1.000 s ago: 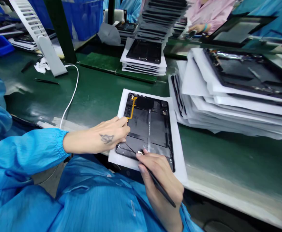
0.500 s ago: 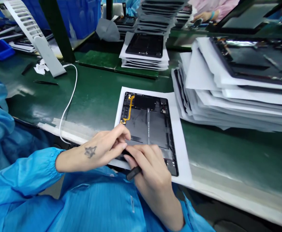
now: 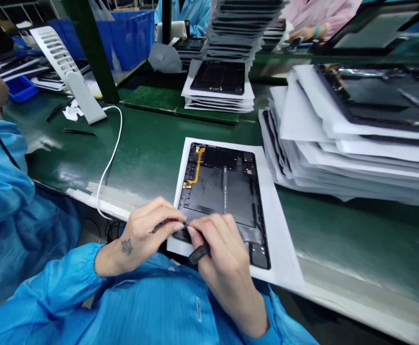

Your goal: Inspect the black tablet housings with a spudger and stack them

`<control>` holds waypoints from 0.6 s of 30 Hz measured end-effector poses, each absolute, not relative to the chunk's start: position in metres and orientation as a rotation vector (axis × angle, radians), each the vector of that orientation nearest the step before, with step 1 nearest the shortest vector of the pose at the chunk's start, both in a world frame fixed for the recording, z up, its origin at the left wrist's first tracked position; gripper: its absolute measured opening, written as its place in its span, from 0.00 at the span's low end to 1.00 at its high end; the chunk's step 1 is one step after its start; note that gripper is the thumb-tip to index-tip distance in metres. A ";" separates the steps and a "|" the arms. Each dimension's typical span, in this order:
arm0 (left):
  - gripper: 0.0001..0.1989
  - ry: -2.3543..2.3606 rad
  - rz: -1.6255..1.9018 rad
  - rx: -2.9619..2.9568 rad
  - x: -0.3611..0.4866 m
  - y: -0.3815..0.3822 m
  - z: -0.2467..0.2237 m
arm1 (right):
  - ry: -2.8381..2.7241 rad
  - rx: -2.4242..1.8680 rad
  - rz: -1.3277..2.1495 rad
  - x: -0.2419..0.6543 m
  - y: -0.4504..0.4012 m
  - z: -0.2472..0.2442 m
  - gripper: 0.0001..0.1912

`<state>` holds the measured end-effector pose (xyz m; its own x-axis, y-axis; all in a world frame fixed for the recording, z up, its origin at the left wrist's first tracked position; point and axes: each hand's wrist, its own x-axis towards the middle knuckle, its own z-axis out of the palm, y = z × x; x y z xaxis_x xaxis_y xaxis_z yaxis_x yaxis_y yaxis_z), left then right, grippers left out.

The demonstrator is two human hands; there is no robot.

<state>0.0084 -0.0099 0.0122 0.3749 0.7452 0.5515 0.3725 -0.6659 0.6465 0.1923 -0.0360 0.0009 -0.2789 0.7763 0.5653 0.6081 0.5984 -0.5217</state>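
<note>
A black tablet back housing [image 3: 220, 187] lies face down on a white paper sheet [image 3: 277, 230], with an orange flex cable [image 3: 195, 167] at its upper left. My left hand [image 3: 148, 232] is at the housing's lower left edge, its fingertips pinching what looks like a thin dark wire [image 3: 168, 226]. My right hand [image 3: 223, 258] sits just beside it, on the lower edge, gripping a black stylus-like tool [image 3: 199, 254] tucked in the palm. The hands hide the housing's lower left corner.
A tall stack of housings on white sheets [image 3: 353, 139] stands on the green mat [image 3: 152, 143] to the right. Another stack [image 3: 218, 84] is ahead. A white cable [image 3: 114, 158], tweezers [image 3: 78, 132], a white stand [image 3: 83, 91] and a blue crate [image 3: 130, 38] lie beyond. Co-workers are at the back.
My hands have come together at the housing's lower left edge. The black tool has swung from pointing down to lying across my right palm. The view has shifted slightly.
</note>
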 end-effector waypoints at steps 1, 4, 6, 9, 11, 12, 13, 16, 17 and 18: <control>0.03 0.967 1.217 2.201 0.009 -0.010 0.013 | -1.990 -1.094 0.270 0.192 -0.036 0.001 0.08; 0.02 0.981 1.192 2.135 0.010 -0.009 0.013 | -1.981 -1.084 0.286 0.192 -0.035 0.002 0.08; 0.02 0.991 1.159 2.108 0.010 -0.010 0.014 | -1.978 -1.076 0.283 0.192 -0.035 0.002 0.08; 0.02 0.997 1.116 2.110 0.010 -0.011 0.016 | -1.984 -1.072 0.277 0.192 -0.036 0.001 0.08; 0.02 1.006 1.083 2.144 0.009 -0.012 0.017 | -1.994 -1.067 0.258 0.192 -0.037 0.002 0.07; 0.03 1.010 1.063 2.170 0.008 -0.012 0.017 | -2.002 -1.062 0.238 0.193 -0.038 0.002 0.06; 0.03 1.010 1.038 2.203 0.006 -0.013 0.017 | -2.013 -1.054 0.210 0.193 -0.039 0.003 0.05; 0.04 0.999 0.960 2.345 -0.001 -0.014 0.014 | -2.064 -1.030 0.142 0.196 -0.041 0.002 0.09; 0.04 0.993 0.943 2.403 -0.003 -0.014 0.012 | -2.087 -1.026 0.126 0.196 -0.042 0.001 0.10; 0.05 0.990 0.928 2.462 -0.005 -0.014 0.011 | -2.110 -1.023 0.114 0.196 -0.042 0.000 0.10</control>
<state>-0.0053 -0.0143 0.0107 0.5468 0.7072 0.4482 0.4929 -0.7046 0.5105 0.1964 -0.0419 -0.0005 -0.3783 0.7006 0.6050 0.6313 0.6733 -0.3849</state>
